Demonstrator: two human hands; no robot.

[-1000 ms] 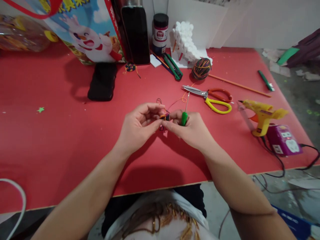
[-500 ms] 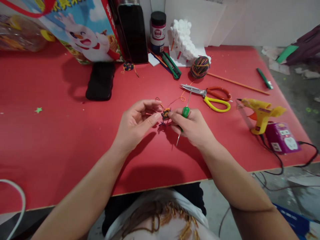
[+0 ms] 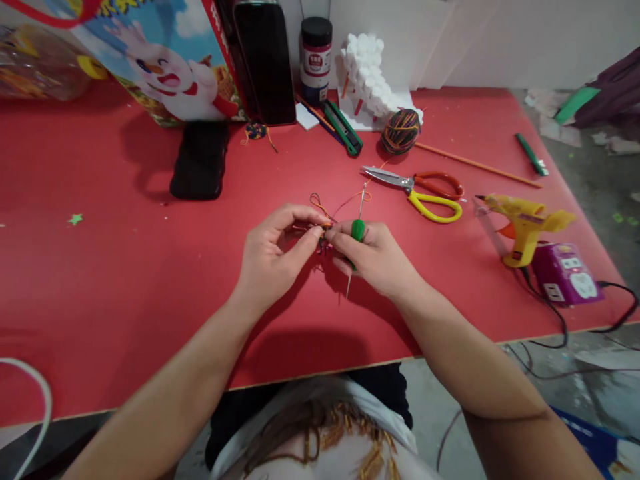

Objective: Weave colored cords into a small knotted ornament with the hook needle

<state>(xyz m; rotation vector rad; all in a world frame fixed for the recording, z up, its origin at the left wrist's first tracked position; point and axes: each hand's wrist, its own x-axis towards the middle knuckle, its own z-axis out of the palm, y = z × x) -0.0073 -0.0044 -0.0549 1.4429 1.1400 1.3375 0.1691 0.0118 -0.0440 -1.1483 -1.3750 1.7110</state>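
Observation:
Between both hands is a small multicoloured yarn piece (image 3: 325, 233), mostly covered by the fingers. My left hand (image 3: 277, 250) pinches its left side between thumb and fingers. The fingertips of my right hand (image 3: 373, 253) grip its right side. A green-handled crochet hook (image 3: 358, 231) lies across my right palm, its metal tip pointing away from me. A loose strand runs from the piece toward a dark, multicoloured yarn ball (image 3: 400, 132). Beyond the right hand lie scissors (image 3: 413, 183) with one red and one yellow handle loop.
The red table (image 3: 125, 280) also bears a black phone-like object (image 3: 201, 160), a green cutter (image 3: 343, 127), a small yarn disc (image 3: 257, 130) and an orange stick (image 3: 477, 164). A yellow glue gun (image 3: 525, 223) and purple power block (image 3: 567, 275) stand at the right, with cables.
My left fingers have closed on the yarn piece, which is now more covered. My right hand has shifted slightly left, and the hook has tilted more upright in the view.

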